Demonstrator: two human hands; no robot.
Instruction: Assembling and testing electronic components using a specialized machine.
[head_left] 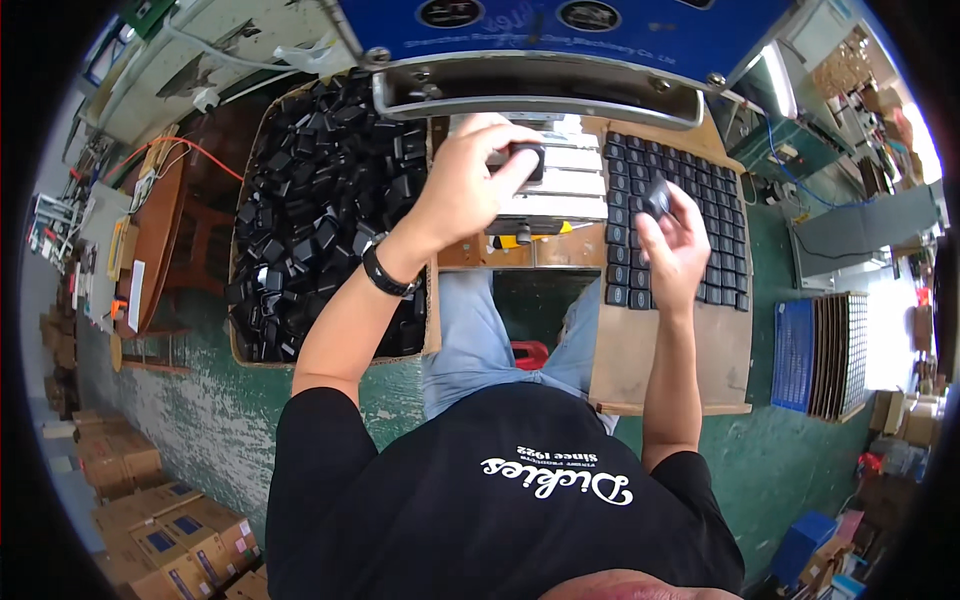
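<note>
My left hand (478, 178) is closed around a small black plastic cap (529, 160), over the left part of a silver metal fixture (572, 180) below the blue machine. Between thumb and fingers, my right hand (677, 240) grips another black cap (656, 198). That one is above a board on which many similar caps (722, 205) stand in tidy rows with pale oval marks on top. To the left, a large cardboard box (433, 300) is heaped with loose black caps (320, 200). My right hand hides some of the rows.
Above the fixture hangs the blue machine (540, 35) with a metal bar (540, 108) along its lower front. A yellow-handled tool (555, 230) lies just in front of the fixture. Stacked trays (820, 355) stand on the floor at right; cardboard cartons (180, 540) sit at lower left.
</note>
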